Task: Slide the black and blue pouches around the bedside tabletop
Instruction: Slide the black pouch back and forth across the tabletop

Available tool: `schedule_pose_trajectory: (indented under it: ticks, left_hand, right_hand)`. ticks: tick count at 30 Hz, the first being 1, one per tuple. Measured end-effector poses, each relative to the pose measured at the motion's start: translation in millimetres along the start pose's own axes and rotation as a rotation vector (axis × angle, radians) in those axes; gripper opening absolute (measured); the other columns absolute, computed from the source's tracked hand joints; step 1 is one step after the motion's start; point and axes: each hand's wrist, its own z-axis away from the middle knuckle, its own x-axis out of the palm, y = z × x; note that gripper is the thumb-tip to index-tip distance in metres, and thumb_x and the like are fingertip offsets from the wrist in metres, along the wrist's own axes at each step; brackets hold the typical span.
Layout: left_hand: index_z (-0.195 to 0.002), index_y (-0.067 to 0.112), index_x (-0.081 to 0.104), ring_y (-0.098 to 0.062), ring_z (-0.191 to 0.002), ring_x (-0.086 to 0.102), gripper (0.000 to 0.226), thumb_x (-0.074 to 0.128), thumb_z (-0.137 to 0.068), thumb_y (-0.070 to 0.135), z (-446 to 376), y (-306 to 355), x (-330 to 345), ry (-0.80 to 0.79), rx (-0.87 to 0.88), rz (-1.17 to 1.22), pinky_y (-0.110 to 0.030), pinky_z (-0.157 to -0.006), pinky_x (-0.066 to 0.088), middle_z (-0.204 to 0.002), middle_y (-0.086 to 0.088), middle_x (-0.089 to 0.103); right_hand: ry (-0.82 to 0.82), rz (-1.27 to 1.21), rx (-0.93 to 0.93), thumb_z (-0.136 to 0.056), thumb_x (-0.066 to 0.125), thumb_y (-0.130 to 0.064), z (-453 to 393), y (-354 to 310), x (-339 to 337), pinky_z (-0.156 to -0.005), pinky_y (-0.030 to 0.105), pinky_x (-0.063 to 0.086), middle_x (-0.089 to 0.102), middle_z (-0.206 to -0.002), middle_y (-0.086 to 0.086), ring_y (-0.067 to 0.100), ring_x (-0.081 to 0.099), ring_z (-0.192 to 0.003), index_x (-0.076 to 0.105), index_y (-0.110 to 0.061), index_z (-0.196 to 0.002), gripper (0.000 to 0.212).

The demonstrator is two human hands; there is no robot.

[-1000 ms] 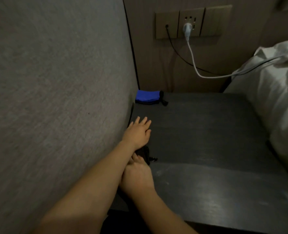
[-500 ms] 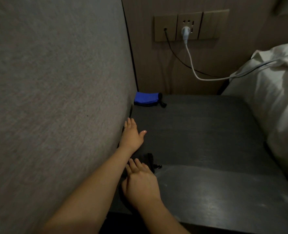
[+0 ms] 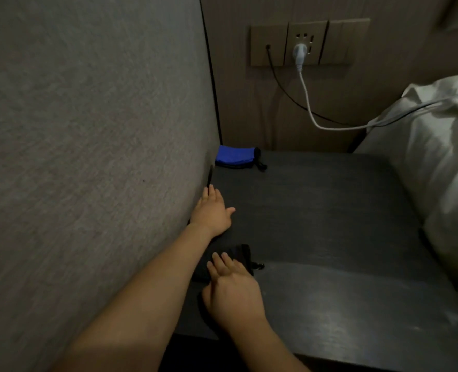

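Black pouch (image 3: 232,263) is the one on the move: over the last second your right hand (image 3: 233,287) has drawn back toward the near edge of the tabletop (image 3: 343,224), so more of the pouch now shows beyond your fingers, its cord toggle poking out to the right. Your fingers lie flat and together on its near end, pressing rather than pinching. Your left hand (image 3: 211,212) has swung off the pouch toward the wall (image 3: 88,157) and rests open, palm down, fingertips at the table's left edge. Blue pouch (image 3: 236,157) has not shifted; it sits in the far left corner by the wall, well apart from both hands. By the look of it, the black one's slide is under way and the blue one is next.
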Motion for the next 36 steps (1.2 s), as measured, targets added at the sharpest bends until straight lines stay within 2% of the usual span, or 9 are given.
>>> schedule_pose_trajectory:
  ticks: [9, 17, 20, 23, 26, 28, 30, 33, 36]
  left_hand:
    - [-0.15, -0.002, -0.003, -0.029, -0.15, -0.001, 0.071, 0.029, -0.101, 0.039, 0, 5, -5, -0.051, -0.02, -0.087, -0.038, -0.123, 0.01, -0.16, -0.018, -0.007]
    - [-0.151, -0.002, 0.001, -0.03, -0.15, 0.002, 0.063, 0.031, -0.102, 0.024, 5, 15, -2, -0.028, 0.013, -0.108, -0.037, -0.123, 0.01, -0.16, -0.019, -0.003]
    - [-0.151, -0.002, 0.001, -0.029, -0.15, 0.002, 0.062, 0.031, -0.102, 0.022, 5, 16, -1, -0.022, 0.019, -0.124, -0.037, -0.123, 0.01, -0.16, -0.018, -0.003]
    - [-0.151, -0.001, 0.003, -0.029, -0.15, 0.003, 0.063, 0.032, -0.101, 0.022, 4, 18, 2, -0.01, 0.002, -0.128, -0.037, -0.123, 0.012, -0.16, -0.018, -0.002]
    - [-0.151, -0.002, 0.002, -0.029, -0.15, 0.003, 0.064, 0.035, -0.1, 0.021, 3, 21, 2, -0.021, -0.024, -0.13, -0.037, -0.123, 0.013, -0.16, -0.019, -0.002]
    - [-0.15, -0.003, 0.001, -0.03, -0.15, 0.004, 0.066, 0.035, -0.1, 0.021, 3, 22, 2, -0.025, -0.024, -0.145, -0.037, -0.123, 0.014, -0.16, -0.02, -0.002]
    - [-0.15, -0.003, 0.0, -0.03, -0.15, 0.003, 0.066, 0.035, -0.1, 0.02, 2, 23, 2, -0.033, -0.025, -0.155, -0.037, -0.122, 0.014, -0.16, -0.02, -0.003]
    - [-0.15, -0.003, -0.001, -0.03, -0.15, 0.002, 0.067, 0.036, -0.099, 0.019, 2, 24, 1, -0.045, -0.031, -0.154, -0.036, -0.122, 0.013, -0.16, -0.02, -0.005]
    - [-0.15, -0.003, 0.0, -0.03, -0.15, 0.002, 0.065, 0.035, -0.1, 0.018, 0, 23, 1, -0.05, -0.029, -0.138, -0.037, -0.122, 0.013, -0.16, -0.02, -0.004]
  right_hand:
    - [0.046, 0.048, 0.032, -0.06, 0.037, -0.03, 22, 28, -16, -0.079, 0.024, 0.055, 0.075, -0.097, -0.003, 0.011, 0.071, -0.092, 0.078, -0.019, -0.083, 0.048]
    - [0.153, 0.165, 0.088, -0.063, 0.039, -0.029, 53, 80, -42, -0.076, 0.028, 0.056, 0.075, -0.097, -0.001, 0.014, 0.072, -0.089, 0.079, -0.016, -0.084, 0.047]
    - [0.194, 0.234, 0.14, -0.063, 0.047, -0.027, 63, 102, -58, -0.074, 0.031, 0.057, 0.075, -0.097, -0.001, 0.014, 0.072, -0.088, 0.079, -0.016, -0.084, 0.04]
    - [0.228, 0.292, 0.222, -0.054, 0.06, -0.023, 75, 127, -78, -0.07, 0.032, 0.058, 0.075, -0.095, 0.002, 0.016, 0.073, -0.086, 0.079, -0.014, -0.083, 0.036]
    - [0.271, 0.349, 0.305, -0.055, 0.059, -0.019, 88, 156, -101, -0.066, 0.033, 0.058, 0.075, -0.093, 0.005, 0.018, 0.073, -0.084, 0.079, -0.011, -0.081, 0.034]
    - [0.284, 0.365, 0.365, -0.063, 0.052, -0.021, 96, 174, -114, -0.065, 0.032, 0.058, 0.075, -0.094, 0.006, 0.019, 0.073, -0.085, 0.079, -0.01, -0.082, 0.035]
    - [0.281, 0.373, 0.412, -0.069, 0.042, -0.026, 102, 192, -123, -0.068, 0.031, 0.057, 0.074, -0.099, 0.005, 0.018, 0.072, -0.09, 0.078, -0.011, -0.086, 0.043]
    - [0.27, 0.359, 0.515, -0.076, 0.059, -0.02, 107, 212, -131, -0.084, 0.031, 0.053, 0.067, -0.119, 0.001, 0.016, 0.063, -0.111, 0.073, -0.014, -0.105, 0.033]
    - [0.242, 0.356, 0.546, -0.078, 0.063, -0.018, 110, 218, -136, -0.093, 0.031, 0.049, 0.06, -0.13, -0.002, 0.014, 0.055, -0.121, 0.068, -0.017, -0.116, 0.038]
